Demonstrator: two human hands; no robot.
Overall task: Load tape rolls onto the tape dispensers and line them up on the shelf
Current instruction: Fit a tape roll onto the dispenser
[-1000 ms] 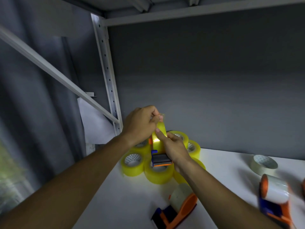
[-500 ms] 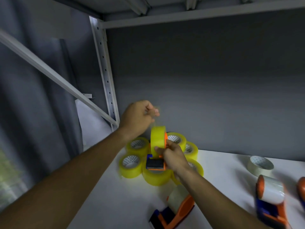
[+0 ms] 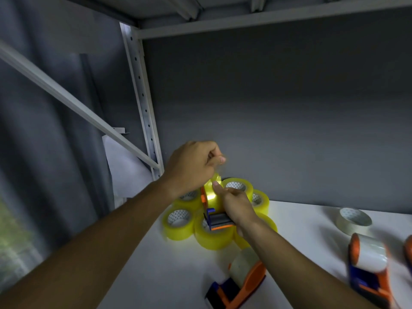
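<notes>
Shelf, white: right hand grips held dispenser with yellow roll above cluster of five visible yellow rolls, partly hidden by hands; left hand pinches tape end; two loaded dispensers and one clear roll alongside.

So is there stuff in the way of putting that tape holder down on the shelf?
Partly. The right hand holds the dispenser above a cluster of yellow tape rolls, so straight down is blocked. Nearer lies another loaded dispenser, and one more at the right. Bare shelf shows between them.
</notes>
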